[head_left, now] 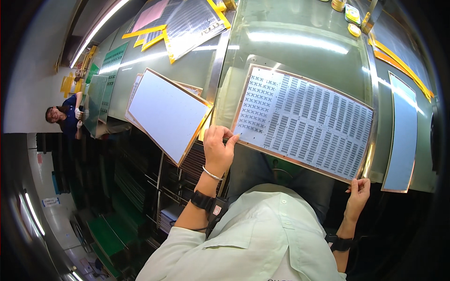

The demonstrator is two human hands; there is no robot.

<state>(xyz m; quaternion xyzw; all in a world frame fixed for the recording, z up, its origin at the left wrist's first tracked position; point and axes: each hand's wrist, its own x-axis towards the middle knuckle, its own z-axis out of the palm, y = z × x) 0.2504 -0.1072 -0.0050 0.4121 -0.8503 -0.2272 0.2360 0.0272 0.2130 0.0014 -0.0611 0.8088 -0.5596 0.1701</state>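
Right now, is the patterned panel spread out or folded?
Spread: the patterned panel shows no fold; left hand and right hand grip its near corners.

We see a pale wall [28,89] between nine and ten o'clock, a bright tube light [96,33] at ten, another lit tube [34,213] at eight, and a glossy greenish worktop [290,18] mirroring a white streak [297,42] at one.

A middle panel [304,124] at the tabletop's [290,58] near edge; to its left, a panel stack [166,110], overlapping sheets [194,28] behind that; to its right, a separate panel [403,129]; far left, a co-worker [70,112].
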